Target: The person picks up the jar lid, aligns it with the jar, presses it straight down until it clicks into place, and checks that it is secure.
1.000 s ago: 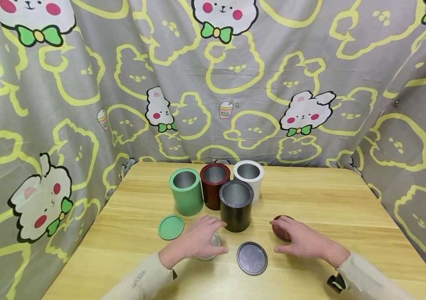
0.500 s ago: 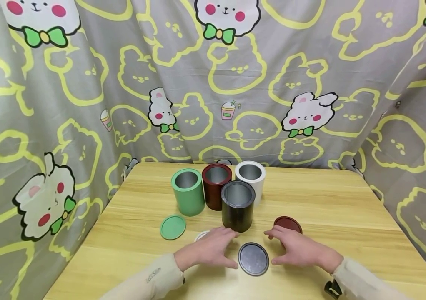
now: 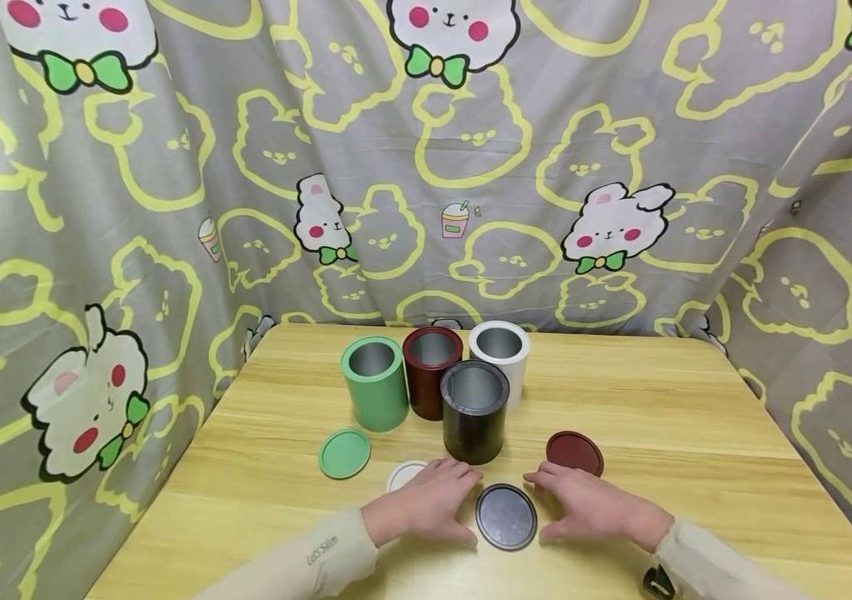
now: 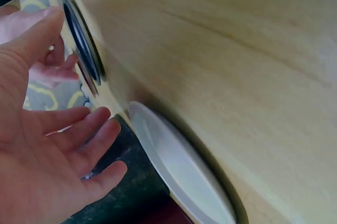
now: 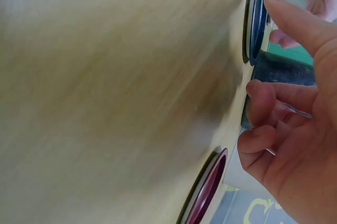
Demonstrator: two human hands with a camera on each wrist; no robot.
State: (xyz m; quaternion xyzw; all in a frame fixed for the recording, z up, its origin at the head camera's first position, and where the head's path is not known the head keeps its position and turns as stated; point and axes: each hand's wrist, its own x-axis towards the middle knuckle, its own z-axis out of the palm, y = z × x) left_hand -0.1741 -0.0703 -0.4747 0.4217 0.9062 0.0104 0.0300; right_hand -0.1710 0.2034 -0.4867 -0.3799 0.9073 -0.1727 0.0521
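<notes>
The head camera looks forward and down from above — both wrist cameras, close in, share the black lid.

Cans: we count four, a green can, a dark red can, a white can and a black can.
Lids: we count four, a green lid, a white lid, a black lid and a dark red lid.
Hands: we see two, a left hand and a right hand.
Sleeves: two, a left sleeve and a right sleeve.
Table: one.
Printed cups: we find two, a left cup and a middle cup.
Curtain: we cannot tell whether one sheet or several.
</notes>
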